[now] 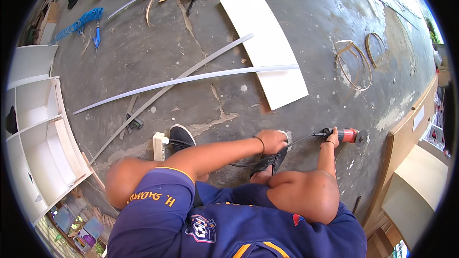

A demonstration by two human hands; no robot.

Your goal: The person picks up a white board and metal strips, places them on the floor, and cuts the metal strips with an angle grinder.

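My right hand (pixel 333 136) is wrapped round the rear body of a red and black angle grinder (pixel 350 135), whose dark disc (pixel 362 137) points right, close to the floor. My left hand (pixel 272 141) reaches across to the toe of my right dark shoe (pixel 270 162); its fingers are curled, and what they hold, if anything, is hidden. From the grinder a black power cord (pixel 299 140) runs left, passing by my left hand and the shoe. A white power strip (pixel 159 146) with a plug in it stands beside my left shoe (pixel 182 136).
A white panel (pixel 272 43) lies ahead, two long strips (pixel 191 77) reaching over the floor onto it. Curled edging bands (pixel 355 69) lie right, a blue coiled air hose (pixel 79 23) far left. White cabinets (pixel 40 138) stand left; a wooden board (pixel 401 148) stands right.
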